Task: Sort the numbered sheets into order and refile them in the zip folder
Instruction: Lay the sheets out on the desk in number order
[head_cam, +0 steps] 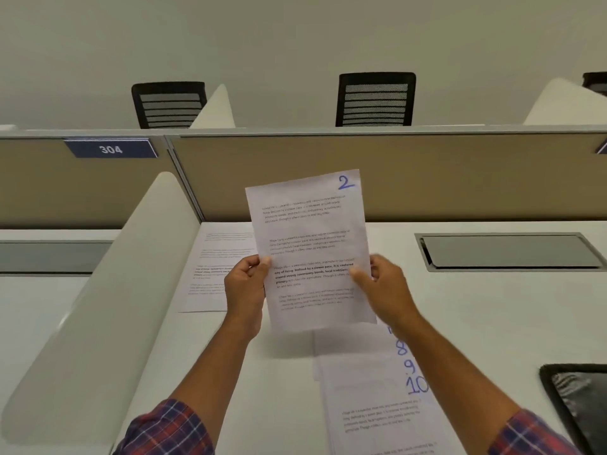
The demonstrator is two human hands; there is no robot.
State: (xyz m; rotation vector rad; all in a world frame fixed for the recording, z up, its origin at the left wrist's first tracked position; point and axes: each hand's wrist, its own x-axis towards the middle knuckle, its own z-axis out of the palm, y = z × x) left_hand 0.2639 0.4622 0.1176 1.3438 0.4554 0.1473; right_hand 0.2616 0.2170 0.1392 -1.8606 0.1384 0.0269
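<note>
Head view, held sheet (312,244), white desk (476,307), partition (427,178)

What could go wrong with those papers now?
1. The sheet marked 2 is up in the air, pinched only at its side edges by the left hand and right hand; it might slip or crease.
2. The pile showing 8, 9 and 10 lies fanned just below; a dropped sheet could land there out of order.
3. Another sheet lies apart at the left and could get left out.
</note>
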